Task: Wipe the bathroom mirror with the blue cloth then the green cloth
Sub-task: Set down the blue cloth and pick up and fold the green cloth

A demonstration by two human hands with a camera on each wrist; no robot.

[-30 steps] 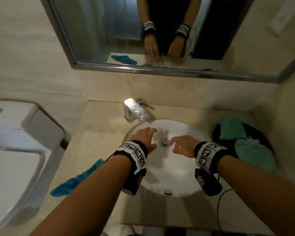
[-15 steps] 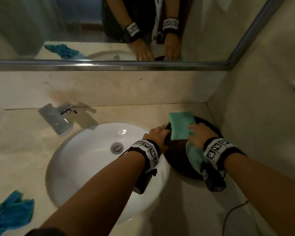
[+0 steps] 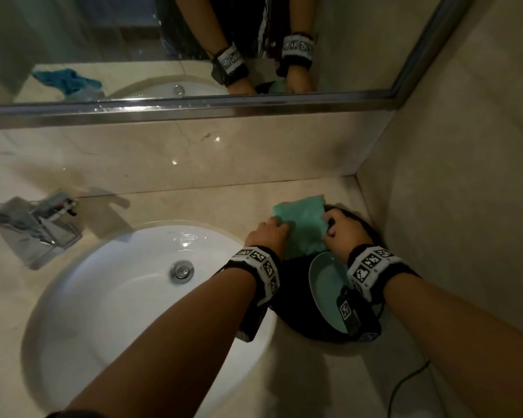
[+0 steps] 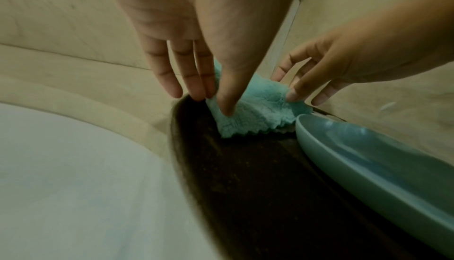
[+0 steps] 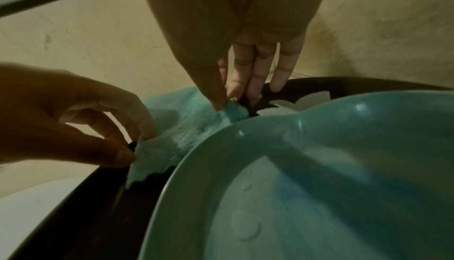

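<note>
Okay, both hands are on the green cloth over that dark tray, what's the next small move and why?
Probably lift the green cloth straight up off the dark tray. The left hand and right hand each pinch an edge, so it is already gripped; rising clears the teal dish beside it.

Sink basin (image 3: 109, 297) is sitting in the countertop (image 3: 224, 203), tap (image 3: 37, 227) behind-left of it. Round tray (image 3: 293, 309) is lying right of the basin, in the wall corner. Bowl (image 3: 323, 285) and cloth (image 3: 305, 224) are resting on the tray, cloth behind bowl. Mirror (image 3: 103, 40) is hanging above the backsplash.
</note>
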